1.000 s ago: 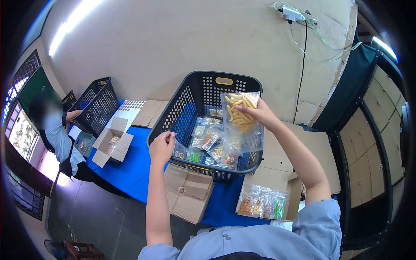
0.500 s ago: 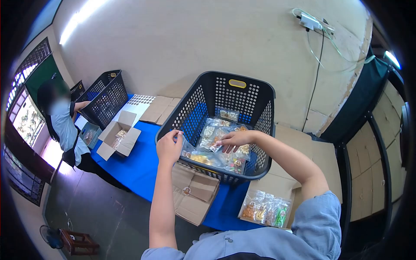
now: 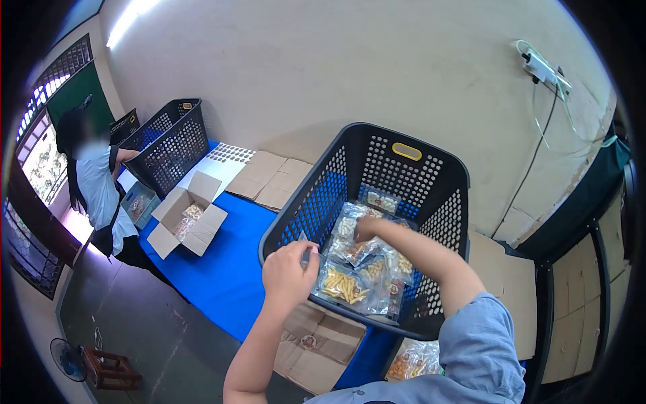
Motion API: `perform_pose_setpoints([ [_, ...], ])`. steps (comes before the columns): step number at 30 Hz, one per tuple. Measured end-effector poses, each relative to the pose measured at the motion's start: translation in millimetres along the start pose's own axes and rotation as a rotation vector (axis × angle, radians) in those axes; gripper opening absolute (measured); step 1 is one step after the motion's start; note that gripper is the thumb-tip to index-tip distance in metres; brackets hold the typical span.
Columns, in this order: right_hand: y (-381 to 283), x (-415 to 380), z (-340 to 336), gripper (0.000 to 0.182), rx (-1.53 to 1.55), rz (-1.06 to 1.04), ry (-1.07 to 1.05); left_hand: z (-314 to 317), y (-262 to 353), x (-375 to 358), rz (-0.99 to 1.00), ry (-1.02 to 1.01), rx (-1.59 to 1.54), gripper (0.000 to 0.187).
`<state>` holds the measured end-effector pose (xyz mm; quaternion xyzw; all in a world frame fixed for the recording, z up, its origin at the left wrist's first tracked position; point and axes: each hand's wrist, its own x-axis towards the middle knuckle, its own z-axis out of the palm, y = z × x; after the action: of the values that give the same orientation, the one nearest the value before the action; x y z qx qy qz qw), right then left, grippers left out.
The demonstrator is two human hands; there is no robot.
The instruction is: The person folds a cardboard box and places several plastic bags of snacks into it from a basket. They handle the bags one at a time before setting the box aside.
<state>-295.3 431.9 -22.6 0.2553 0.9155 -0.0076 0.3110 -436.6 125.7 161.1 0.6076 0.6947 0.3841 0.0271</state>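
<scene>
a folded cardboard box (image 3: 316,343) lies nearest on the blue bench (image 3: 222,269). above it, the left hand (image 3: 288,275) pinches the corner of a clear snack bag (image 3: 343,286) at the black basket (image 3: 397,202) rim. the right hand (image 3: 367,229) rests fingers-down on packets (image 3: 350,232) inside; its grip is hidden. the bags look light, floppy and slippery, best held by a sealed edge. farther off, another person (image 3: 94,188) stands.

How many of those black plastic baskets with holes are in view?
3. One basket stands right before the person, both hands in it. A second basket sits at the far end of the blue table. A third peeks out behind it, mostly hidden.
</scene>
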Motion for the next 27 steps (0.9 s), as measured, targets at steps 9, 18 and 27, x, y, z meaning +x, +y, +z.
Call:
perform_pose_setpoints([
  [9,-19.9,38.3,38.6,0.043,0.068,0.015,0.059,-2.5,9.5,2.5,-0.098,-0.027,-0.102,0.019],
  [18,41.5,-88.7,-66.9,0.028,0.670,0.237,0.560,0.3,6.4,-0.4,-0.070,-0.012,-0.047,0.021],
  [27,-58.0,-372.2,-108.3,0.028,1.707,-0.064,1.160,3.1,33.3,-35.8,0.083,0.099,-0.435,0.021],
])
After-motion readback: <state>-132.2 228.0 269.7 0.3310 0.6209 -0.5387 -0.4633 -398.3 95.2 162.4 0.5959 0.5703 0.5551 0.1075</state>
